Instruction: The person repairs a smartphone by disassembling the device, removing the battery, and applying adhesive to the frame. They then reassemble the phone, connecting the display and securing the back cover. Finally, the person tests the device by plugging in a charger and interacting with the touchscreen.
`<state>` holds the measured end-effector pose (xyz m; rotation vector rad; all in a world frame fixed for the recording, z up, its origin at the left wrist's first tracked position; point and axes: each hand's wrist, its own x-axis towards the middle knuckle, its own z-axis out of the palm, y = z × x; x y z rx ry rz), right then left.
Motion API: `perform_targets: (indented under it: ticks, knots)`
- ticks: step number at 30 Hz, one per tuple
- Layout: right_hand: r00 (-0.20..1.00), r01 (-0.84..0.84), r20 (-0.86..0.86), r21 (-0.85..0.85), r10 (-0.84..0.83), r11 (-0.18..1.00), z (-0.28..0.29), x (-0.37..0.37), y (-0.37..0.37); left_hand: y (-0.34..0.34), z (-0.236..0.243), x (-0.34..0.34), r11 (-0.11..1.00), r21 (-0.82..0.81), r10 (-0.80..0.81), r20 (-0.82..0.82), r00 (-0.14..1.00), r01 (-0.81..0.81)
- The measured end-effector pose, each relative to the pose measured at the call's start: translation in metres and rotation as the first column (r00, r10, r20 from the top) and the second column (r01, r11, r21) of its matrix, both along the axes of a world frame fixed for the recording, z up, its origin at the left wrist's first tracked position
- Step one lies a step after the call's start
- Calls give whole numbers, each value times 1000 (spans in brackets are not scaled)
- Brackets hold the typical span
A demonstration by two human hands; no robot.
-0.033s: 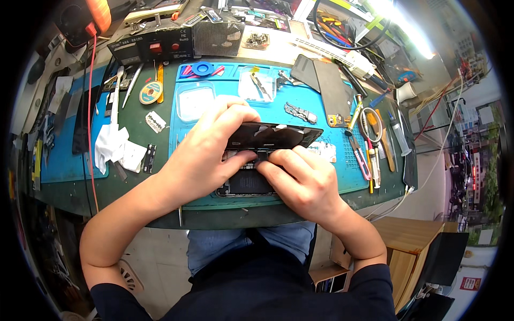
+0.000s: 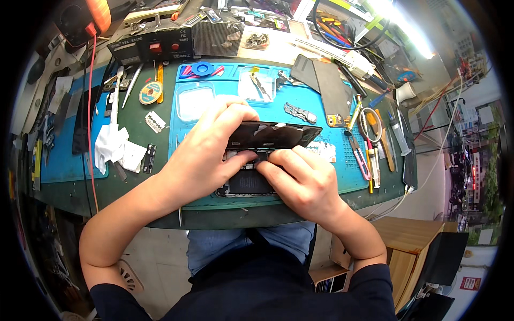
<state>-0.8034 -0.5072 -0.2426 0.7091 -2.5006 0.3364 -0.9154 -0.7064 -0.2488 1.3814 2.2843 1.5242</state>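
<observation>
An opened phone lies on the blue work mat (image 2: 267,112), its dark screen panel (image 2: 270,137) raised at an angle above the body with a black battery (image 2: 249,183). My left hand (image 2: 211,155) grips the panel's left end, thumb bent inward over the body's internals. My right hand (image 2: 305,190) has its fingers bent and pressed together at the small parts under the panel, right of my left thumb; what they hold is hidden. Behind the phone are a clear box of small parts (image 2: 257,85), another clear box (image 2: 195,101) and a loose metal part (image 2: 300,112).
Several tools (image 2: 364,155) and dark plates (image 2: 326,93) lie at the right. A solder wick spool (image 2: 151,92), white tissue (image 2: 112,147) and razor blade (image 2: 155,121) lie at the left. A black device (image 2: 150,45) stands behind; a wooden cabinet (image 2: 407,246) is below right.
</observation>
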Motion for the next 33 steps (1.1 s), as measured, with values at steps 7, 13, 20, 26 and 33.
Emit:
perform_targets:
  ticks: [7, 13, 20, 26, 33]
  knots:
    - [1000, -27, -1, 2, 27, 1000, -1, 0, -1, 1, -2, 3, 999, -7, 50, 12, 999, -50]
    - [957, -286, -52, -15, 285, 958, 2, 4, -45, -2, -3, -4, 1000, -13, -27, 79, 997, 29]
    - [902, -385, -55, 342, 428, 857, -5, -15, -96, -5, 2, -13, 996, -38, -81, 78, 994, 84]
    - [819, -552, -267, -126, 508, 824, -2, 32, -73, 4, 6, 1, 997, -42, 56, -60, 997, -59]
    - [982, 112, -97, -405, -164, 908, 6, 88, 35, 13, -3, 10, 983, -22, 180, -15, 984, -180]
